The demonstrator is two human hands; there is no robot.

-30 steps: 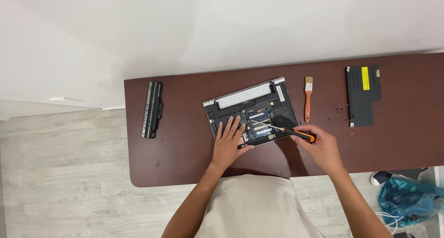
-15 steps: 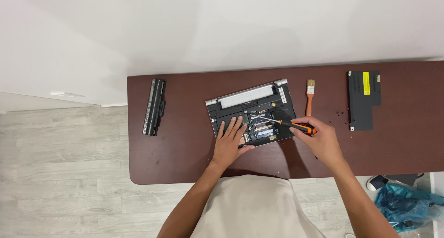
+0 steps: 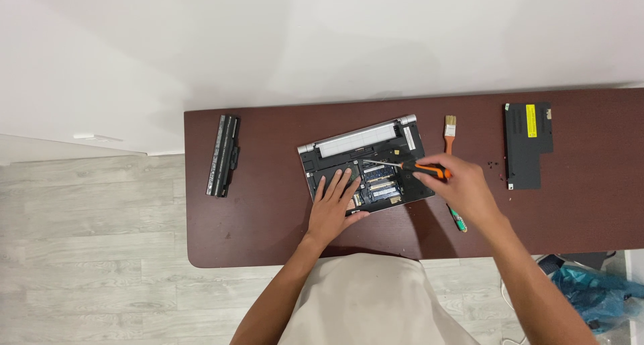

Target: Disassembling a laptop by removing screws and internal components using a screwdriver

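Surface: dark brown table [image 3: 268,231] against a white wall, pale wood-look floor to the left.
Right hand [image 3: 463,191]: closed around a screwdriver [image 3: 416,168] with an orange and black handle — its metal shaft runs leftward, the tip over the open laptop's inner parts.
Left hand [image 3: 333,207]: flat, fingers spread, pressing on the near left part of the laptop; it grips nothing.
Laptop [image 3: 365,160]: lies bottom up, slightly tilted, near the table's middle — cover off, boards and a silver strip along its far edge showing.
Brush [image 3: 449,136]: small, orange handle, just right of the laptop.
Second tool [image 3: 457,219]: green-tipped, partly hidden under the right hand.
Battery [image 3: 223,155]: long black pack, well apart on the left.
Cover panel [image 3: 528,145]: black with a yellow sticker, far right.
Screws [image 3: 494,164]: tiny dark specks beside the panel.
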